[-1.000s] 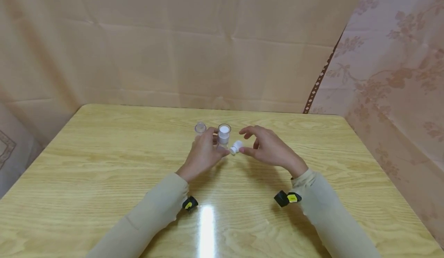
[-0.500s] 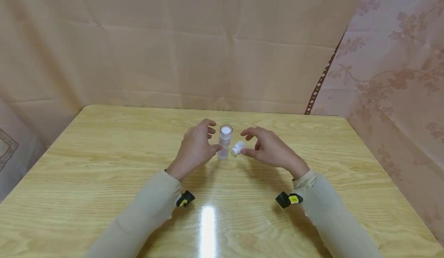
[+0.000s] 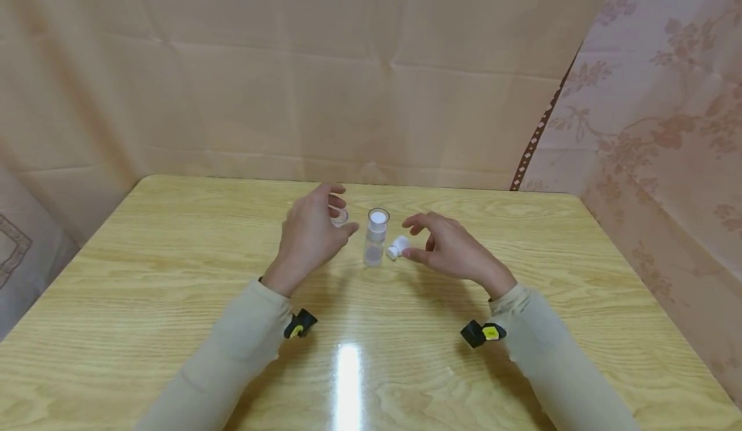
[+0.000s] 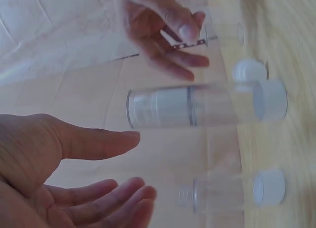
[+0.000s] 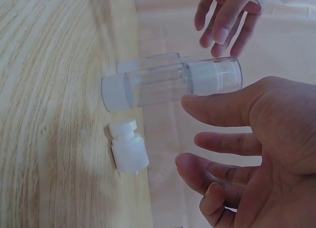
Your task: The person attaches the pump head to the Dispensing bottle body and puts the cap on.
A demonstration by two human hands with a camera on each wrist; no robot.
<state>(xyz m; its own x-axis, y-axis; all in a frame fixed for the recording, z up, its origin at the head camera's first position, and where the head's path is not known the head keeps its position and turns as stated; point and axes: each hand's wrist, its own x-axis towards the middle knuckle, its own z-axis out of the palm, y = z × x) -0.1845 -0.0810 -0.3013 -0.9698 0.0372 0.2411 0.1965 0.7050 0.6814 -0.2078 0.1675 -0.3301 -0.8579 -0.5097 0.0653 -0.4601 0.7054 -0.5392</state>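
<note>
A clear bottle [image 3: 374, 244] with a white pump head under a clear cap stands upright between my hands. Fingers spread and holding nothing, my left hand [image 3: 310, 228] is to its left. Partly hidden behind that hand in the head view is a second clear bottle [image 4: 222, 193]; the left wrist view shows its bare neck and white base. My right hand [image 3: 443, 244] hovers beside a white pump head [image 5: 129, 151] on the table, its fingers loosely bent and gripping nothing. In the head view, the right thumb overlaps the pump head's edge.
A clear, cup-shaped piece [image 4: 224, 33] stands beyond the pump head in the left wrist view. The wooden table [image 3: 191, 250] reaches back to a beige curtain [image 3: 261, 96], with a floral cloth [image 3: 666, 128] at the right.
My left hand has let go of the capped bottle and moved left, away from it, towards the second bottle. The right hand has stayed almost still beside the white pump head.
</note>
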